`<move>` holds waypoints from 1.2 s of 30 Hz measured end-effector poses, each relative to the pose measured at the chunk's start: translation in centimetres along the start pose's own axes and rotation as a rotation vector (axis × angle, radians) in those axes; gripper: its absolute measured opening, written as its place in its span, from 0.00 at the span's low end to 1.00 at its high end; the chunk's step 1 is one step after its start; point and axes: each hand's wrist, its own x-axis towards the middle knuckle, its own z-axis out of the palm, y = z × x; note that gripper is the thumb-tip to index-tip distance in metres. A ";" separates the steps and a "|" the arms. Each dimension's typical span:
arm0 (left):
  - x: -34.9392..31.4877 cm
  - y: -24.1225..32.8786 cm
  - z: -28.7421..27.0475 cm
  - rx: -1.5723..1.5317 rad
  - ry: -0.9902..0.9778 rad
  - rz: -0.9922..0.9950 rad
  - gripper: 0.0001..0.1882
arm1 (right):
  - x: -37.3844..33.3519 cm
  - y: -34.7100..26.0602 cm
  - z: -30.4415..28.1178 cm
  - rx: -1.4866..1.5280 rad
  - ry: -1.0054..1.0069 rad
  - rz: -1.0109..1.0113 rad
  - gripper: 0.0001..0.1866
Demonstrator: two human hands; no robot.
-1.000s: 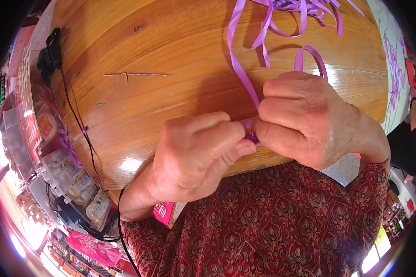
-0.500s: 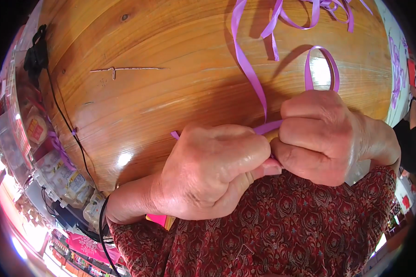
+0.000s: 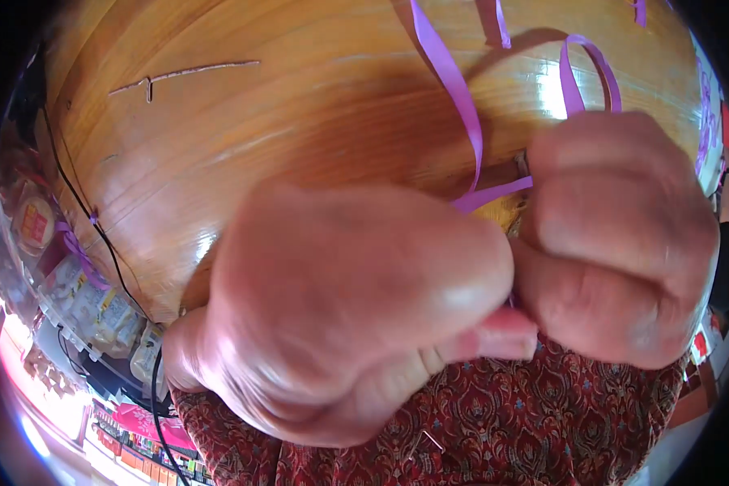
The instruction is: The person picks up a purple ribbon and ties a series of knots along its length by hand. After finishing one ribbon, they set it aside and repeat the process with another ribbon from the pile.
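Note:
Both hands are raised close in front of me, side by side and nearly touching. My left hand [image 3: 356, 292] is closed in a pinch, its thumb tip showing below the curled fingers. Curled likewise, my right hand [image 3: 620, 243] grips the same purple ribbon [image 3: 498, 193]. One stretch of that ribbon runs between the two hands, and a loop of it rises behind the right knuckles. Another length trails from between the hands toward the table's far side. The pinched part of the ribbon is hidden by my fingers.
On the wooden table [image 3: 300, 121], a thin bent wire-like piece [image 3: 185, 74] lies at the far left. A black cable [image 3: 81, 202] runs down the left side, beside clear plastic packages [image 3: 89, 300]. Patterned red cloth [image 3: 494, 429] covers my lap.
Both hands have come up nearer the view and look larger, still closed on the ribbon. The right hand sits slightly farther right. The table and its far ribbons have shifted upward in view.

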 end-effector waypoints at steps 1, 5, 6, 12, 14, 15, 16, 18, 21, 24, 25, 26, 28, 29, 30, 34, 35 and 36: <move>0.2 0.2 -1.5 0.313 -0.141 0.152 0.05 | 0.0 -0.1 0.2 -0.003 0.005 0.044 0.15; 0.9 -2.2 -0.9 -0.371 0.017 -0.456 0.10 | -0.6 2.0 0.0 -0.105 0.071 0.123 0.14; 0.6 -2.9 -0.3 -0.494 0.089 -0.287 0.09 | -0.7 2.3 0.6 -0.005 0.143 0.144 0.14; 0.0 -2.2 0.7 -0.560 0.185 -0.007 0.12 | -0.9 1.1 -0.8 0.325 0.246 0.271 0.13; -0.1 -2.2 0.6 -0.612 0.161 -0.041 0.14 | -1.0 1.1 -1.1 0.304 0.294 0.249 0.13; -0.1 -2.1 0.5 -0.602 0.155 -0.075 0.16 | -1.0 1.1 -1.0 0.301 0.296 0.246 0.13; -0.2 -2.2 0.5 -0.591 0.150 -0.110 0.18 | -1.1 1.3 -0.8 0.306 0.327 0.255 0.12; -0.2 -3.2 -0.6 -0.608 0.095 -0.121 0.19 | -1.0 1.8 -0.7 0.305 0.359 0.254 0.12; 0.1 -2.7 -0.1 -0.609 0.121 -0.104 0.19 | -0.9 2.3 -0.5 0.306 0.370 0.244 0.09; 0.0 -2.9 0.3 -0.561 0.227 -0.045 0.15 | -0.9 2.8 -0.1 0.288 0.413 0.143 0.10; 0.0 -3.0 0.4 -0.535 0.253 -0.021 0.13 | -1.0 2.7 -0.1 0.278 0.407 0.150 0.09; 0.0 -3.0 0.3 -0.535 0.252 -0.019 0.13 | -1.1 2.7 -0.1 0.267 0.403 0.158 0.09; 0.1 -2.7 0.3 -0.426 0.307 -0.009 0.06 | -1.3 2.7 -0.1 0.222 0.416 0.138 0.10; 0.1 -2.8 0.1 -0.426 0.306 -0.008 0.06 | -1.3 2.6 -0.2 0.181 0.427 0.117 0.10; 0.2 -3.0 -0.2 -0.190 0.324 0.089 0.04 | -1.3 2.4 -0.2 0.179 0.428 0.117 0.10; 0.1 -2.1 0.0 0.187 0.397 0.215 0.05 | -1.5 1.9 -0.3 0.116 0.443 0.110 0.12; 0.1 -2.1 0.1 0.187 0.394 0.218 0.05 | -1.6 1.7 -0.3 0.102 0.442 0.105 0.12; 0.1 -2.1 0.2 0.183 0.405 0.228 0.05 | -1.7 1.6 -0.3 0.099 0.445 0.105 0.12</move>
